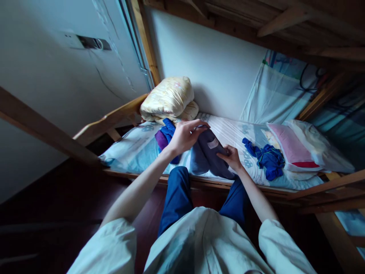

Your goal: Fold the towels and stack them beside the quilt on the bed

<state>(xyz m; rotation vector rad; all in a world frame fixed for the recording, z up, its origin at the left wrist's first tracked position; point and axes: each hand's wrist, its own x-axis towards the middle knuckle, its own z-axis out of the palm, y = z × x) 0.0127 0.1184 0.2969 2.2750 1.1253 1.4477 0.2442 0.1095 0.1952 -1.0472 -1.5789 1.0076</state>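
Note:
My left hand pinches the top edge of a dark grey-blue garment, which hangs in folds over the front of the bed. Lower down, my right hand grips the garment's right side between thumb and fingers. A small whitish patch, perhaps a label, shows on the cloth. Behind my left wrist lie blue and purple clothes, partly hidden by the arm. Farther right on the bed is a crumpled bright blue garment, apart from both hands.
A patterned sheet covers the lower bunk. A folded yellow quilt rests at its left end, a pink and white pillow at its right. The upper bunk's wooden underside hangs overhead. Wooden rails stand at both sides.

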